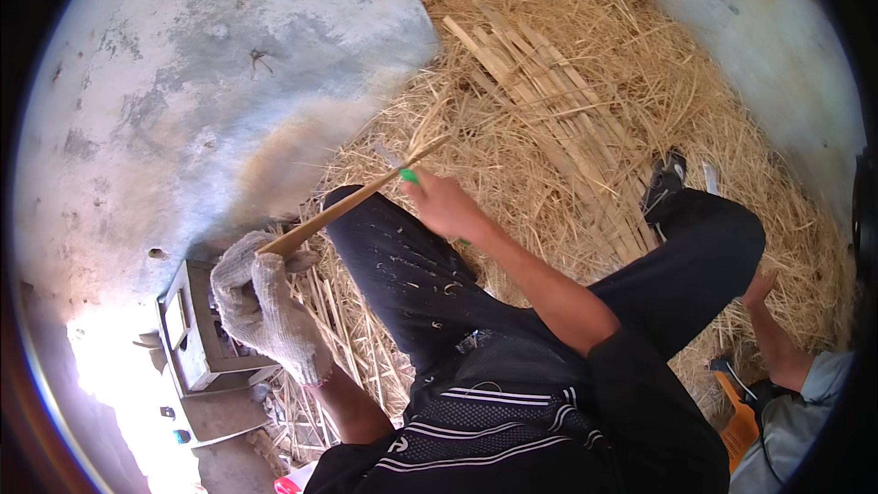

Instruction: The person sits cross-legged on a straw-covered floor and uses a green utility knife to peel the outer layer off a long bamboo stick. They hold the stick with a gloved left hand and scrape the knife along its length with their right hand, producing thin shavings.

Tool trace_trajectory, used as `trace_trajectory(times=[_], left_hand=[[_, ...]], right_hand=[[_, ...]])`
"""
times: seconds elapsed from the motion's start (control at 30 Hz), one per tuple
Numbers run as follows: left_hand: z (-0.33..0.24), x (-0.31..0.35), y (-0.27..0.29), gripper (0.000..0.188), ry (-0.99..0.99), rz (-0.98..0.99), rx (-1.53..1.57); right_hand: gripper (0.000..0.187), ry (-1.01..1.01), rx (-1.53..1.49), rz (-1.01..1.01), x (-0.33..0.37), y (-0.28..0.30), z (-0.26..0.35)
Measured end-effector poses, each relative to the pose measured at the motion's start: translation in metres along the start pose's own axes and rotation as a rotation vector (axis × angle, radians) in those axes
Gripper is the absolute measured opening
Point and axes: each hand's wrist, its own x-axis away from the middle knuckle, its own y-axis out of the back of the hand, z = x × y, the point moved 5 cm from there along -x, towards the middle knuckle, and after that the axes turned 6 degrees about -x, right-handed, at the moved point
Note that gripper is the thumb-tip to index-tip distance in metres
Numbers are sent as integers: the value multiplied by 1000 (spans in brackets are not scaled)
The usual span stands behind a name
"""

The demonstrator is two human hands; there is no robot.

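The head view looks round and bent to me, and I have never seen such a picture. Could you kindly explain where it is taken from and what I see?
There is no machine, only a person at work. A wide fisheye camera on the person's head looks down, so straight edges bend. The gloved left hand holds one end of a long, wooden-looking strip. The bare right hand grips a green-handled tool near its other end. Below, straw-like shavings spread widely, with longer pale strips lying among them.
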Motion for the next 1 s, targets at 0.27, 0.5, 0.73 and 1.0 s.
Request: trace_trajectory(times=[0.27,0.5,0.73,1.0], left_hand=[[-3,-5,5,17,-68,42,-39],[-4,-1,10,16,-88,66,-69],[-6,-3,2,14,-77,63,-43],[-6,3,1,17,-134,86,-78]], right_hand=[[22,235,185,-17,75,-10,117],[19,236,211,11,82,-8,130],[21,251,332,-131,55,-12,85],[20,246,408,-174,63,-11,77]])
